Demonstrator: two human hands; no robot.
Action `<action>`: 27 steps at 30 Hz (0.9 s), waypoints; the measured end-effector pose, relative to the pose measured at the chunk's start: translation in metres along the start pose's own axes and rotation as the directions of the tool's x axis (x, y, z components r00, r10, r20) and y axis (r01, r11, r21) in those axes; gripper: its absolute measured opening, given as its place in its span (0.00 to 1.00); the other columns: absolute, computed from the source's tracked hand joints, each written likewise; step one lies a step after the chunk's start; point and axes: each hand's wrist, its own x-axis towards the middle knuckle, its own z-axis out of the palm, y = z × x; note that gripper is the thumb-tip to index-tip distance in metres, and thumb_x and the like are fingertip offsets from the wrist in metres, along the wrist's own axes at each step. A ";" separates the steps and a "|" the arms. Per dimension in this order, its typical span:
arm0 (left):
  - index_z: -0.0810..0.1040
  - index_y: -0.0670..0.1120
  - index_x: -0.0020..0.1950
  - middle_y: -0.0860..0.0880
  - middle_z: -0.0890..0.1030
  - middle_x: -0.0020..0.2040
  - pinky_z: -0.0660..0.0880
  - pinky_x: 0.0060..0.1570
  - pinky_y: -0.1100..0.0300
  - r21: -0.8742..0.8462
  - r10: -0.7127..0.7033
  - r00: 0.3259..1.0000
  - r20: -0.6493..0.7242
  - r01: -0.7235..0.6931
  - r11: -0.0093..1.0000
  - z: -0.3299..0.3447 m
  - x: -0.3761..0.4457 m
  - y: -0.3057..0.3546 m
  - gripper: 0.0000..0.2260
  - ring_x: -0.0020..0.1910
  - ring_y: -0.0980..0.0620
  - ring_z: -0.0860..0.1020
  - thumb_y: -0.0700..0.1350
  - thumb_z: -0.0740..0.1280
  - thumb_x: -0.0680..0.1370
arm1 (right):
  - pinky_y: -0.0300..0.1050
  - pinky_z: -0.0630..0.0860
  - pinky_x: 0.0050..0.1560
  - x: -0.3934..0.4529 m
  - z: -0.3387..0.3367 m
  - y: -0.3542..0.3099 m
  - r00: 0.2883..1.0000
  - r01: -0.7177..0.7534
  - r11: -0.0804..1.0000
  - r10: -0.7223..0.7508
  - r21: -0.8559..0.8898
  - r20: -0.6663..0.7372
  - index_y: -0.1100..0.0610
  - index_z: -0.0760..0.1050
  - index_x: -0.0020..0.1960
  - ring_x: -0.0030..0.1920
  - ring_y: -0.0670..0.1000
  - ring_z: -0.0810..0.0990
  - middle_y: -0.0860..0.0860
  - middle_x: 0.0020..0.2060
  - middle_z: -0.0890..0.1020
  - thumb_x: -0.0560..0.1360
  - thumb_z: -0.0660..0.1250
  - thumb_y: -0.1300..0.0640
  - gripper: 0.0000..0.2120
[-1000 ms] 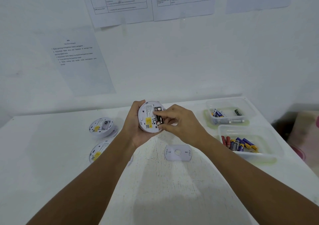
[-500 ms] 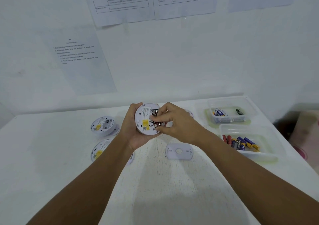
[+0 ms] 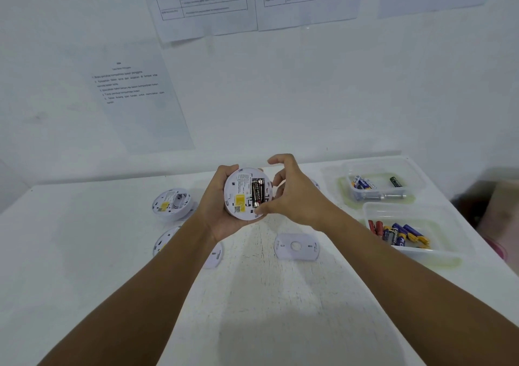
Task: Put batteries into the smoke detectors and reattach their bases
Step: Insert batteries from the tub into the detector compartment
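Observation:
My left hand (image 3: pixel 216 211) grips a round white smoke detector (image 3: pixel 238 194) above the table, its back with a yellow label turned toward me. Two black batteries (image 3: pixel 258 193) lie side by side in its compartment. My right hand (image 3: pixel 297 197) is beside the detector's right rim, thumb tip touching the lower edge near the batteries, fingers loosely curled and lifted off them. A loose white base plate (image 3: pixel 296 246) with a centre hole lies flat on the table below my right wrist.
Two more detectors (image 3: pixel 171 203) (image 3: pixel 164 242) lie back-up at the left, and another base plate (image 3: pixel 214 256) shows under my left forearm. Two clear tubs of batteries stand at the right, the far one (image 3: pixel 379 180) and the near one (image 3: pixel 407 231). Papers hang on the wall.
My right fingers have lifted off the battery compartment and spread, uncovering two seated black batteries. The detector has risen a little and tilted more toward me.

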 end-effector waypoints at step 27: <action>0.82 0.44 0.58 0.40 0.82 0.52 0.69 0.72 0.41 0.009 0.092 0.994 -0.062 -0.091 0.996 -0.003 0.008 -0.002 0.16 0.47 0.40 0.83 0.54 0.63 0.81 | 0.39 0.67 0.38 0.004 -0.005 0.024 0.959 -0.194 0.971 0.218 -0.143 0.179 0.49 0.70 0.62 0.41 0.45 0.73 0.46 0.44 0.74 0.66 0.82 0.44 0.31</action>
